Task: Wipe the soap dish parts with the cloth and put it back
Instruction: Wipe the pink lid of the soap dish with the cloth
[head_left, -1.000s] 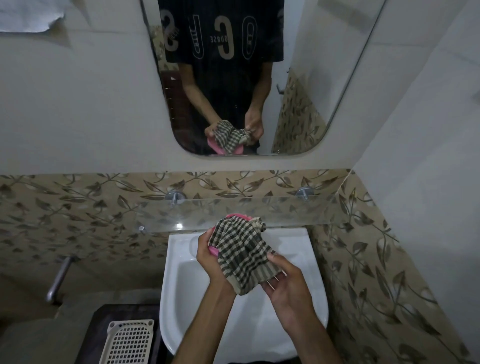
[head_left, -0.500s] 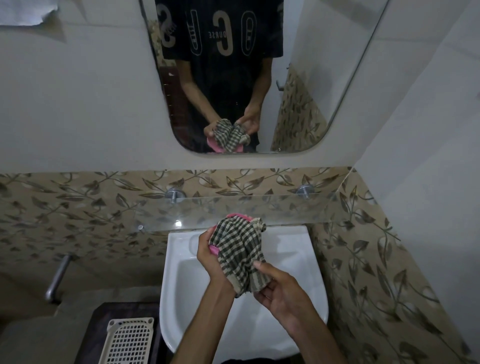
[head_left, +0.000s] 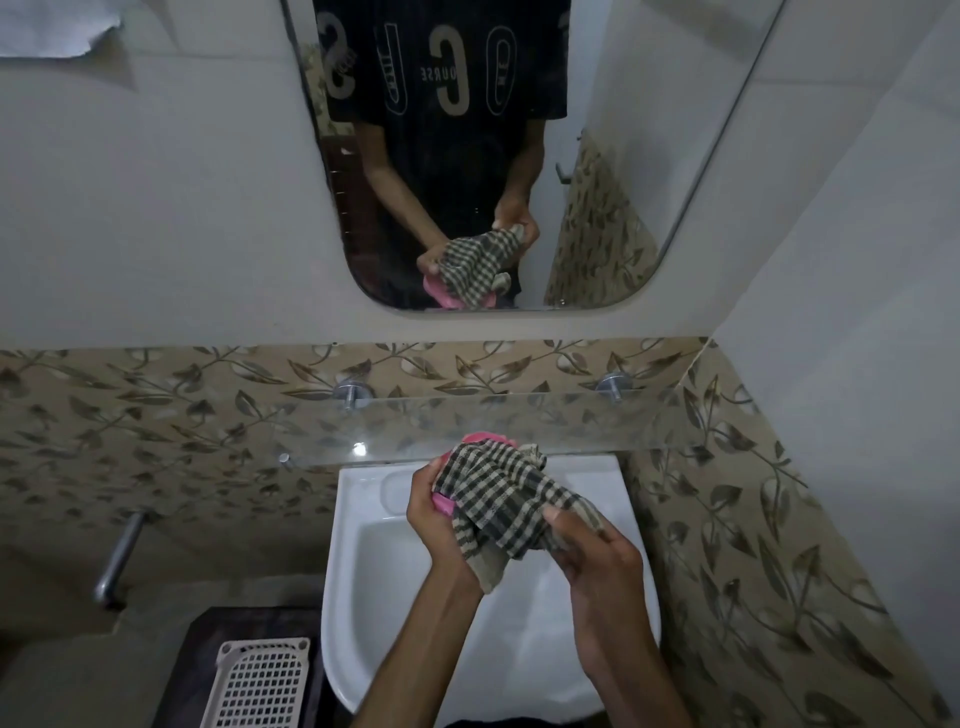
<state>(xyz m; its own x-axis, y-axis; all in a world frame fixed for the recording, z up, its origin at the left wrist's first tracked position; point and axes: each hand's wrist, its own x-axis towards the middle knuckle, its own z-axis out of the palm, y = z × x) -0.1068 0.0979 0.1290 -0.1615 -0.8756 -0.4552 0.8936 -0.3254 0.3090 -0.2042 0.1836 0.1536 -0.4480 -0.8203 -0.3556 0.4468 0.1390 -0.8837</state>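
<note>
Our left hand is closed around the pink soap dish, holding it above the back edge of the white sink, just under the glass shelf. Our right hand pinches the checked cloth, which covers most of the dish. We judge that the wiping is in progress; putting the dish back is not yet done.

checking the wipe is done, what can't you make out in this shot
Head view only:
- Soap dish: only pink slivers show; the cloth and left hand cover the rest, so its cleanliness and number of parts are unclear.
- Right hand: its grip on the cloth hides the fingertips.
- Basket: cut off by the bottom edge.
- Sink: drain hidden by the arms.
</note>
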